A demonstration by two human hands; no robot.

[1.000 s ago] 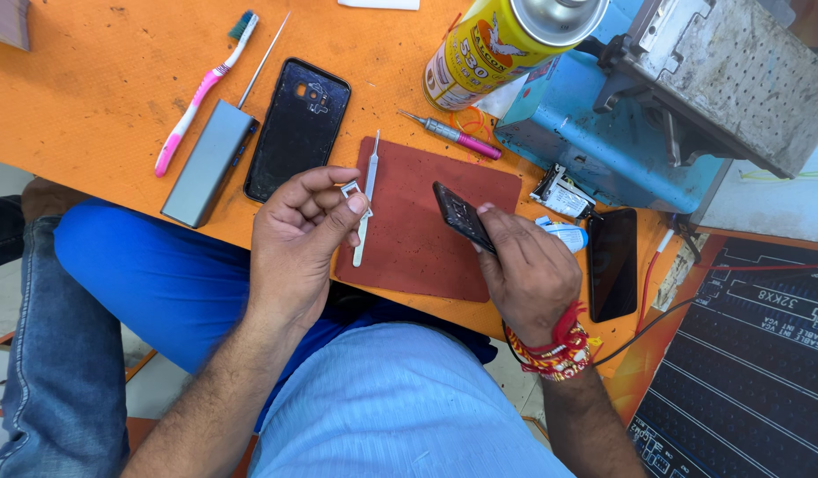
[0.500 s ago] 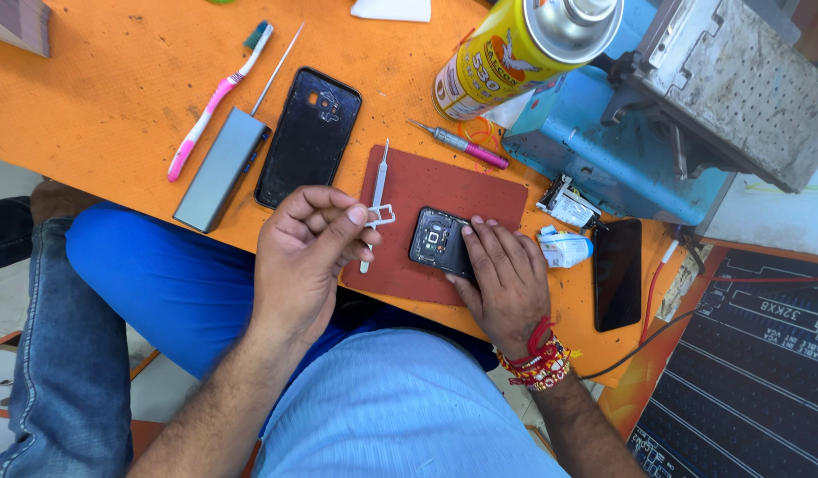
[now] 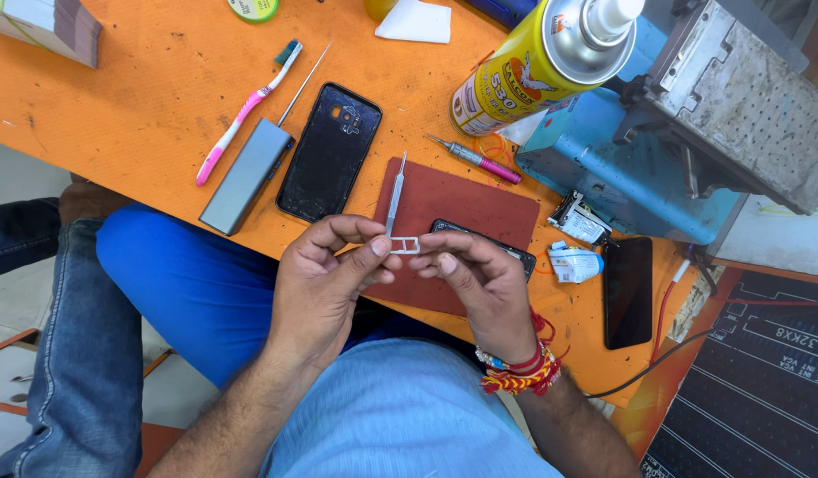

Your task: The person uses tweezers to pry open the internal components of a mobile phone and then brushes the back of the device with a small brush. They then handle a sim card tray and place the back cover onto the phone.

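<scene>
Across the upper frame runs the orange bench [image 3: 152, 97]. At 2 o'clock stands a blue machine [image 3: 621, 168] topped by a grey perforated metal block [image 3: 745, 97]; leaning against it at 12 o'clock, a yellow spray can [image 3: 533, 66] with a white nozzle. At 4 o'clock lies a black ruled mat [image 3: 763, 389].

Centre: a dark red pad [image 3: 453, 208] flat on the bench, partly covered by both hands. A dark phone [image 3: 515, 252] lies on its right edge, half hidden under the right hand. At 3 o'clock, another black phone [image 3: 627, 292], face down, with a small crumpled packet [image 3: 575, 263] just beside it.

At 11 o'clock from centre: black phone back cover [image 3: 329, 152], grey slab [image 3: 247, 175] touching its left side, thin metal pick [image 3: 303, 85], pink-and-white toothbrush [image 3: 245, 111]. Small pink-handled screwdriver [image 3: 475, 159] at 1 o'clock, above the pad.

Left hand [image 3: 325, 283]: fingers curled, thumb and forefinger pinched on a small white card tray [image 3: 406, 245], held above the pad. A thin white tool [image 3: 395, 196] rises from the same grip toward 12 o'clock. Right hand [image 3: 484, 283]: fingers closed loosely, fingertips touching the tray's right end; cannot tell whether they grip it. Red and yellow threads on that wrist.
</scene>
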